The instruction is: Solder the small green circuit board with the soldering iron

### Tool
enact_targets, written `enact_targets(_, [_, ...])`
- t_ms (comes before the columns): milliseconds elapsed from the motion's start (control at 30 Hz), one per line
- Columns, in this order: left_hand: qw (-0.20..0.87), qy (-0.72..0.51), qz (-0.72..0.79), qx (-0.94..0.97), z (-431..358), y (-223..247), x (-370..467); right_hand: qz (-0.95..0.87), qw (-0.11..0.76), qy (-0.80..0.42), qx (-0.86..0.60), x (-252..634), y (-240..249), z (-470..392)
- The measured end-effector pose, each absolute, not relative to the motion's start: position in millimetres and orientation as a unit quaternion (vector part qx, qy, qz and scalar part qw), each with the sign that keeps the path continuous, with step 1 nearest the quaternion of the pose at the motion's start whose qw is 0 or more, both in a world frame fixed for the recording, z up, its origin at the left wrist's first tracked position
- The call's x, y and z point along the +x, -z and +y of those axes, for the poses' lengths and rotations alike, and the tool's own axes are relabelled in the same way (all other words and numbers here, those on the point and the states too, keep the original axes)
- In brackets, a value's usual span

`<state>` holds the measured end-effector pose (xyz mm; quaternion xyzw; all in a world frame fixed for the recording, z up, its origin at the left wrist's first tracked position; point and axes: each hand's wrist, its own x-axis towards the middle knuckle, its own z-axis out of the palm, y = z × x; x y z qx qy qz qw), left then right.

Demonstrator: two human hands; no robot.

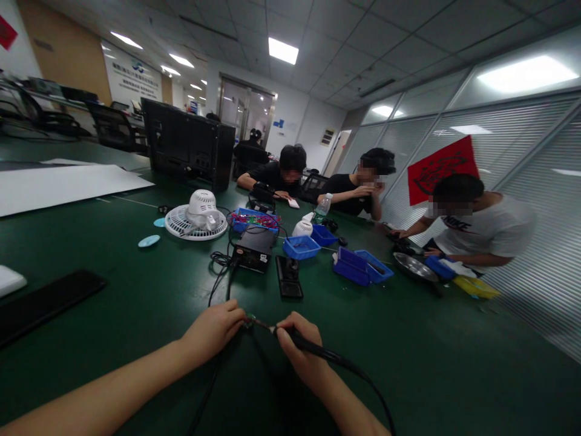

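Note:
My right hand (pixel 303 345) is closed like a pen grip around the black handle of a soldering iron (pixel 313 346). The iron's thin metal tip points left, at a small greenish part (pixel 250 319) that looks like a little circuit board. My left hand (pixel 216 327) pinches that part at the fingertips, just above the green table (pixel 172 309). Its details are too small to make out, and I cannot tell whether the tip touches it. A black cord trails from the iron's handle toward the lower right.
Ahead stand a black soldering station (pixel 252 248), a black stand (pixel 289 277) and a blue tray of coloured wires (pixel 255 220). Blue bins (pixel 351 266) lie to the right. White fan parts (pixel 196 221) and a monitor (pixel 186 142) are left. Several people sit across the table.

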<state>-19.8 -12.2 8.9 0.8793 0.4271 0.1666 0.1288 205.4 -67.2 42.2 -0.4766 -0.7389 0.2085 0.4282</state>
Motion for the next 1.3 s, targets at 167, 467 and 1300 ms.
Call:
enact_targets(167, [0.142, -0.177, 0.436, 0.871, -14.1, -9.8, -19.9, -0.738, 0.431, -0.208, -0.475, 206.4, -42.1, -64.2])
enact_targets(467, [0.137, -0.17, 0.439, 0.871, -14.2, -10.6, -18.4, -0.732, 0.437, -0.209, -0.479, 206.9, -39.0, -63.0])
enact_targets(1300, [0.108, -0.173, 0.411, 0.888, -11.6, -6.2, -20.1, -0.742, 0.431, -0.197, -0.473, 206.3, -40.5, -62.5])
